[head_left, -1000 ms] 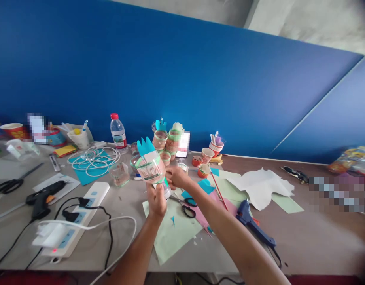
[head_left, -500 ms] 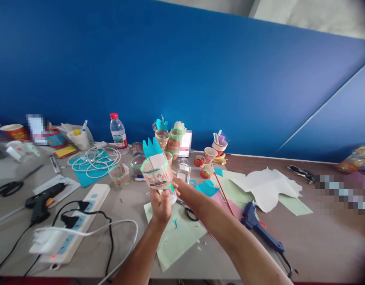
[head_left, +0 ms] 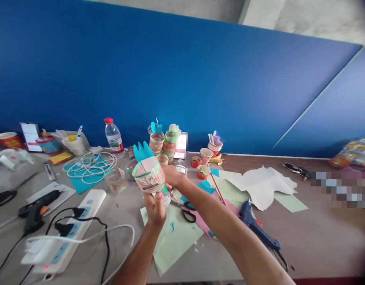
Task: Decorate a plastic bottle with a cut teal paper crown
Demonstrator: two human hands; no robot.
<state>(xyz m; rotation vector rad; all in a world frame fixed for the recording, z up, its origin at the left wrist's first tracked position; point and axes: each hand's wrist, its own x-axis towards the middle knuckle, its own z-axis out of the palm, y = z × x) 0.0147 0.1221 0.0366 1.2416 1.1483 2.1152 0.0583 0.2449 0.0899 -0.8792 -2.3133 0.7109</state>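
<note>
My left hand (head_left: 156,208) is closed around the lower part of a cut plastic bottle cup (head_left: 149,177), tilted a little. The cup has a pink and green printed wrap, and a blue paper piece (head_left: 143,151) with pointed fingers rises from its rim. Against the cup's right side, my right hand (head_left: 173,177) is curled, with most of its fingers behind the cup and a few fingertips showing low down. Scissors with black handles (head_left: 188,216) lie just below, on a pale green sheet (head_left: 173,245). Similar decorated cups (head_left: 170,146) stand behind.
Left: a power strip (head_left: 95,198), a black glue gun (head_left: 34,211), a coiled white cable (head_left: 90,168) and a water bottle (head_left: 114,138). Right: a blue glue gun (head_left: 259,225), white paper (head_left: 261,186), small paper cups (head_left: 206,156). A blue partition (head_left: 182,79) closes the back.
The view shifted right, then back left. My right hand moved from the cup's side to lower near its base, then up behind its right side. My left hand keeps hold of the cup.
</note>
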